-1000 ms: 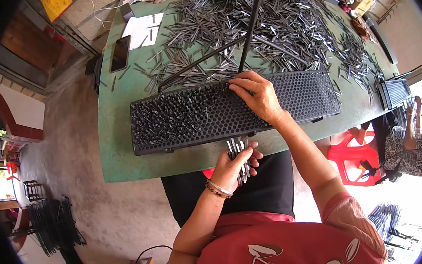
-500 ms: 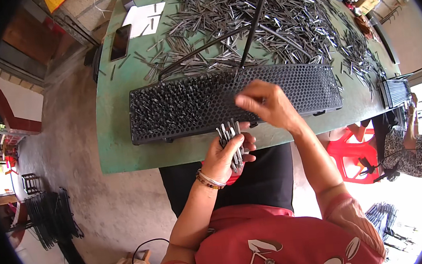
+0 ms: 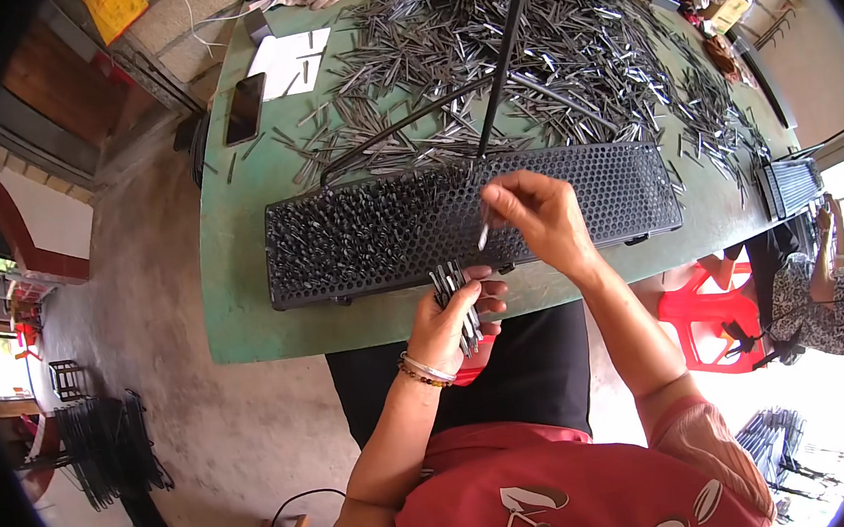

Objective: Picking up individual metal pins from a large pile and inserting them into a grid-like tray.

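A long black rack [image 3: 626, 190] full of small round holes lies along the table's near side. Thin dark metal strips [image 3: 339, 236] stand packed in its left half, while holes show bare on the right. My left hand [image 3: 447, 317], just in front of the rack, is closed around a bunch of metal strips [image 3: 452, 286]. Over the middle of the rack, my right hand [image 3: 538, 215] pinches a single metal strip [image 3: 484, 234], which points downward. Whether that strip touches a hole I cannot tell.
Behind the rack a big heap of loose metal strips [image 3: 542, 32] covers the green table [image 3: 235, 310]. A black rod frame [image 3: 505, 65] rises from the rack. A phone [image 3: 245, 108] and white paper [image 3: 288, 54] lie far left. Another person [image 3: 827, 298] sits at right by a red chair [image 3: 698, 320].
My right hand has come slightly lower, and the strip in its pinch now shows clearly. My left hand still holds its bunch. The whole view has shifted a little.
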Demonstrator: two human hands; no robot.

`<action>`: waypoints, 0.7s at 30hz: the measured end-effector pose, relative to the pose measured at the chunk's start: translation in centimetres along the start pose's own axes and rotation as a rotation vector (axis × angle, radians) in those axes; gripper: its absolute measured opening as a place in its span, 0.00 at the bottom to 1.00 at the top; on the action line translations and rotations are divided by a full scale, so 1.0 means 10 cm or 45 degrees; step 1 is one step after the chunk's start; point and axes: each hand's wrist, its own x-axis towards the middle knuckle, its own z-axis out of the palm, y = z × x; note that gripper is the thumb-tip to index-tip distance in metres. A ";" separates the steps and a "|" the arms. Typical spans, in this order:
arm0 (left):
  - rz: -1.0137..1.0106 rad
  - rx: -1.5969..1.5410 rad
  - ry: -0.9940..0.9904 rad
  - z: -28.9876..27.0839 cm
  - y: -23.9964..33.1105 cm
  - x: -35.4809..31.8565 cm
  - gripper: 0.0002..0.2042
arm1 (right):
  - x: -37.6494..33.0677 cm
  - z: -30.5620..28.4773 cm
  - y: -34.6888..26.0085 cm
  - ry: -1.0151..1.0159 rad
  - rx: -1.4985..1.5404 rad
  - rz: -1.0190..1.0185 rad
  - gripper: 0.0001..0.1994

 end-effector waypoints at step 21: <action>-0.036 -0.043 -0.016 0.01 -0.05 -0.03 0.12 | 0.55 0.04 0.30 0.026 -0.686 -0.820 0.08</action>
